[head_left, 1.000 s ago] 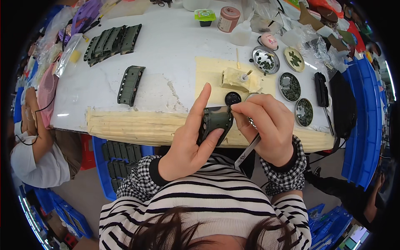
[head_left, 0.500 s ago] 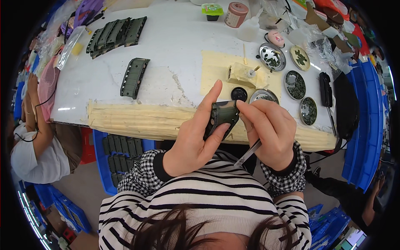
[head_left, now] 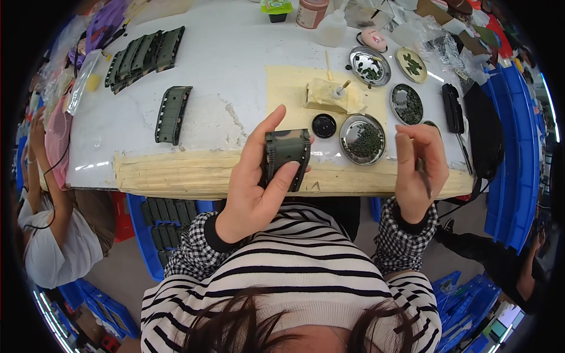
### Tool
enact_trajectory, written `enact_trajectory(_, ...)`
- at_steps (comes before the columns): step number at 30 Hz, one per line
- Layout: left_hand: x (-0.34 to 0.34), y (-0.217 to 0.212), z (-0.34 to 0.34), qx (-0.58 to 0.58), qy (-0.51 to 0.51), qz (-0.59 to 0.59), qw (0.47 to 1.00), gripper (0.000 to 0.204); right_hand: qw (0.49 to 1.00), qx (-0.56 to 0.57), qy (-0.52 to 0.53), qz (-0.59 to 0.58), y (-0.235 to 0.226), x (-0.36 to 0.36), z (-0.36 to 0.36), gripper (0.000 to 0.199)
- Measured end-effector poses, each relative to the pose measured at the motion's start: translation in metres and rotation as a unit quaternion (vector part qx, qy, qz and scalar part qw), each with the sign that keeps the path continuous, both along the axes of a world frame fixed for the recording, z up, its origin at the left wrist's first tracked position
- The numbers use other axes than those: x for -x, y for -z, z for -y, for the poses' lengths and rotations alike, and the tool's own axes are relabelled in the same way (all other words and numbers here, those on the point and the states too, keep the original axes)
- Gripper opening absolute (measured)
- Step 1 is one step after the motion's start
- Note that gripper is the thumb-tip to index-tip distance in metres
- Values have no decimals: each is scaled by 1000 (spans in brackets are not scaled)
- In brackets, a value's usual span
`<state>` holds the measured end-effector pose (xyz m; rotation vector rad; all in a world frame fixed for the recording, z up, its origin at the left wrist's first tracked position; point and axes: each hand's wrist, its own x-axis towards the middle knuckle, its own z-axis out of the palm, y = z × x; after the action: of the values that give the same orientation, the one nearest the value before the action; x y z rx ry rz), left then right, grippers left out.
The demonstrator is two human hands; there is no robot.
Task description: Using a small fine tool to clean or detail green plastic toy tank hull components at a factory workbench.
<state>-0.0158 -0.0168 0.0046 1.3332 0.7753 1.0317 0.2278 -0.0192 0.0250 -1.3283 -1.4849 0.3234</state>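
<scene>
My left hand [head_left: 246, 203] is wrapped around a curved dark green camouflage plastic part [head_left: 288, 154] with toothed edges, held above the front edge of the bench. To its right, my right hand [head_left: 414, 197] is closed around metal tweezers [head_left: 425, 181], blurred at the tip. Whether anything small is pinched between its fingertips, I cannot tell. Just beyond the hands lies a round metal dish [head_left: 348, 134] of tiny dark green pieces. A small round black container [head_left: 323, 125] stands left of that dish. Another similar green part [head_left: 173, 115] rests at the left of the table.
Several matching parts [head_left: 147, 53] lie at the far left. More metal dishes [head_left: 388, 75] stand at the right, near a tape-covered block [head_left: 321, 101] and a squeeze bottle [head_left: 331, 32]. A blue bin [head_left: 140, 226] of parts sits below the table. Another person [head_left: 59, 235] works at the left.
My right hand has moved away from the green part, to the right, tweezers still in it. My left hand has shifted slightly left with the part. The near metal dish is now uncovered.
</scene>
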Motion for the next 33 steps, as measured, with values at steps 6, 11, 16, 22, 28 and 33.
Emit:
enact_trajectory(6,-6,-8,2,74,-6,65,995,59,967,81,148,190,-6,-78,4,10)
enact_trajectory(11,-8,-8,1,107,20,81,991,57,948,182,134,226,-2,-106,6,10)
enact_trajectory(16,-6,-9,3,125,13,76,989,57,933,225,99,263,2,-112,-7,15)
enact_trajectory(22,-12,-3,7,69,-40,87,993,57,917,274,83,278,3,-113,-17,17)
enact_trajectory(28,-7,3,6,38,-2,79,996,29,921,196,68,329,7,-117,-14,9)
enact_trajectory(33,-9,4,5,44,3,49,998,13,967,147,-11,209,-26,-46,-1,5)
